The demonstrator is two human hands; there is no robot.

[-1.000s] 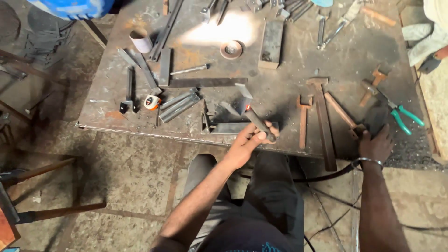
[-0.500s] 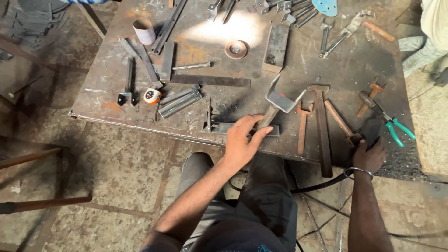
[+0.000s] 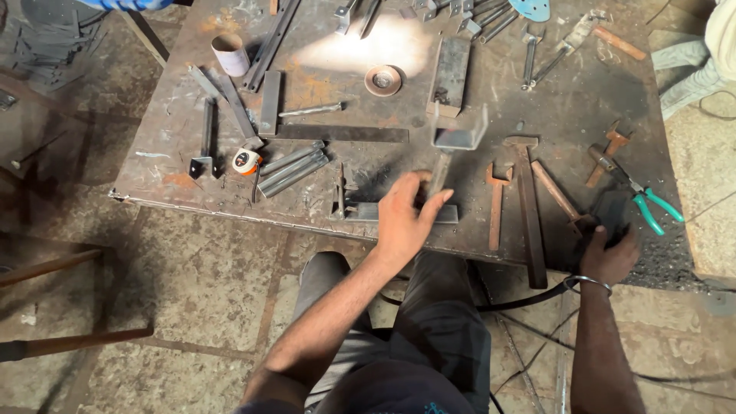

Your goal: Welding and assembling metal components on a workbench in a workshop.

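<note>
My left hand (image 3: 406,216) is shut on the stem of a grey metal bracket piece (image 3: 457,132), a U-shaped head on a short bar. The piece is lifted and tilted above the rusty steel table (image 3: 157,165) and looks blurred. Just under my hand a steel angle piece (image 3: 364,211) lies by the table's near edge. My right hand (image 3: 611,259), with a bangle on the wrist, is curled over a dark tool (image 3: 613,211) at the near right edge. A black cable (image 3: 529,295) runs below it.
The table holds a hammer (image 3: 525,192), green-handled pliers (image 3: 653,208), a tape measure (image 3: 247,161), a bundle of rods (image 3: 295,165), a flat bar (image 3: 341,133) and a grinding disc (image 3: 382,79). Another person's light clothing (image 3: 721,46) shows at the top right. My legs are under the near edge.
My left hand has raised the bracket piece off the table and swung its head up and away from me. My right hand has stayed at the right edge.
</note>
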